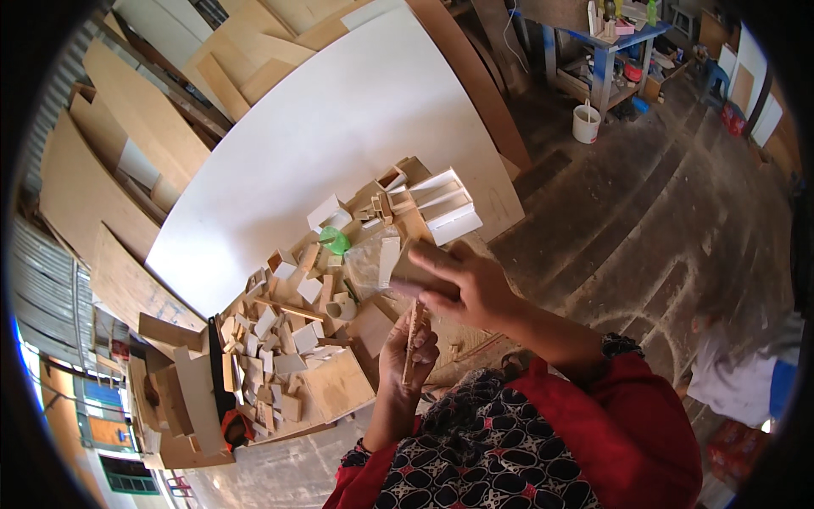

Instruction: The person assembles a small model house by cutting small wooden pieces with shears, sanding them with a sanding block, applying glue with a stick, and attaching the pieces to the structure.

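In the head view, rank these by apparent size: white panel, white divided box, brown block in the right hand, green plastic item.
1. White panel
2. White divided box and brown block: unsure; the right hand partly covers the block
3. Green plastic item

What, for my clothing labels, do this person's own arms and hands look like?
Both the left hand and the right hand are ungloved. The red fabric sleeves end in dark cuffs with a pale pattern, leaving the wrists bare.

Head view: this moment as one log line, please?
left hand: holds thin wooden strip | right hand: holds brown block near strip's upper end | nearby: wood offcuts
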The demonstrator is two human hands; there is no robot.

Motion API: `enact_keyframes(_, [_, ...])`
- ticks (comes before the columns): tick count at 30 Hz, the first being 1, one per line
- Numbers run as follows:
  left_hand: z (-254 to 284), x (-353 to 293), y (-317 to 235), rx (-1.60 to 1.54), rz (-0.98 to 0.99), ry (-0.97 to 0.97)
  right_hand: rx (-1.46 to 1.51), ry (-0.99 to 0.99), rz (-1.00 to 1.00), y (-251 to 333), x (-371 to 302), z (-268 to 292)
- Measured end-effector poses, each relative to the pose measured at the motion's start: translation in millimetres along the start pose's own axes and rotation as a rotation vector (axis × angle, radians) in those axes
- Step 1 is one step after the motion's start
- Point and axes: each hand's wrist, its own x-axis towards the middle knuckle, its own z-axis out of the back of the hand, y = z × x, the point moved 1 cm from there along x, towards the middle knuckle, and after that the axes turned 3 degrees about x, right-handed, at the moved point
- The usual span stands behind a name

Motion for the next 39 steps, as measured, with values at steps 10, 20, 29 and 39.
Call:
enact_keyframes(10, [-4.1,-5.7,9.6,0.012,0.092,0.007,-0.001,0.001,-0.020,-2.7,-7.7,10.9])
enact_keyframes(20, [-6.3,-3.6,9.3,0.090,0.027,-0.320,-0.037,0.133,0.014,22.7,-20.4,11.2])
enact_keyframes(29, [-1.2,-5.8,3.6,0.589,-0.261,-0.100,-0.007,0.093,0.060,18.1,-17.2,9.7])
enact_keyframes(39, [-10.6,-0.4,8.1,0.772,-0.386,-0.243,0.056,0.021,0.085,16.3,-17.2,13.9])
